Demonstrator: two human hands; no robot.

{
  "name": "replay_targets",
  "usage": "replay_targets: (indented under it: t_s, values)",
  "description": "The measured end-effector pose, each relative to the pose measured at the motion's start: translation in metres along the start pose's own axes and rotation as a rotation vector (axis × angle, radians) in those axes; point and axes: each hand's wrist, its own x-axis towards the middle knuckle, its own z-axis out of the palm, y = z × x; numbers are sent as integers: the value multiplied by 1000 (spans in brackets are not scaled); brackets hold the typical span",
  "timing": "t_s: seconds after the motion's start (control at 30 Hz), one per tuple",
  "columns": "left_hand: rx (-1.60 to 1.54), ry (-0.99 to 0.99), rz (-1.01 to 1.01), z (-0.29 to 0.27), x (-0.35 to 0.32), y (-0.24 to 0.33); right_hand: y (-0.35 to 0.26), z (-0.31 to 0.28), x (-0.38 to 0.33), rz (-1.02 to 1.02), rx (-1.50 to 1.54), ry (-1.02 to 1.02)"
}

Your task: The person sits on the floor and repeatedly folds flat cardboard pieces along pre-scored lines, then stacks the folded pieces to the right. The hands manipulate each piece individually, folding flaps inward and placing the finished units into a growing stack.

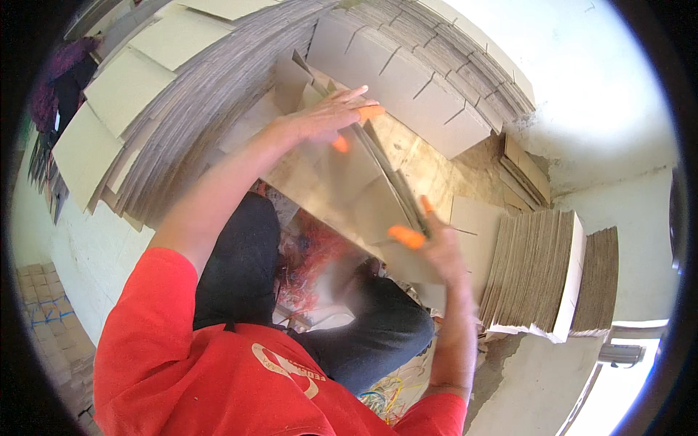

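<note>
Several thin cardboard sheets [389,182] stand on edge in front of me, running from far left to near right. My left hand [327,120] straddles their upper edges toward the far end, thumb on one side and fingers on the other. Around the near right end, my right hand [442,251] has its thumb and a finger on either side of the sheets. Orange covers sit on the thumb and a finger of each hand. Beneath the sheets lies a light wooden board [418,142]. Motion blurs the sheets' lower parts.
A long stack of cardboard sheets [196,94] curves along the left. Slotted cardboard pieces [396,69] are packed at the back. More upright stacks [527,269] stand at the right, beside a white wall [603,87]. Red strands [313,254] lie between my legs.
</note>
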Motion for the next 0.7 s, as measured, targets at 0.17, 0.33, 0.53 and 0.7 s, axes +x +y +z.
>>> replay_targets:
  t_s: [0.17,0.33,0.53,0.7]
  values:
    - [-47,-274,-2,12,49,-20,23,20,1,-177,-353,-10]
    - [182,-13,235,-29,72,31,12,-17,-37,-138,-538,254]
    - [776,266,667,-172,22,118,-50,-64,-95,-161,-907,894]
    - [951,289,160,-221,-33,67,-11,-64,-126,-255,-931,1063]
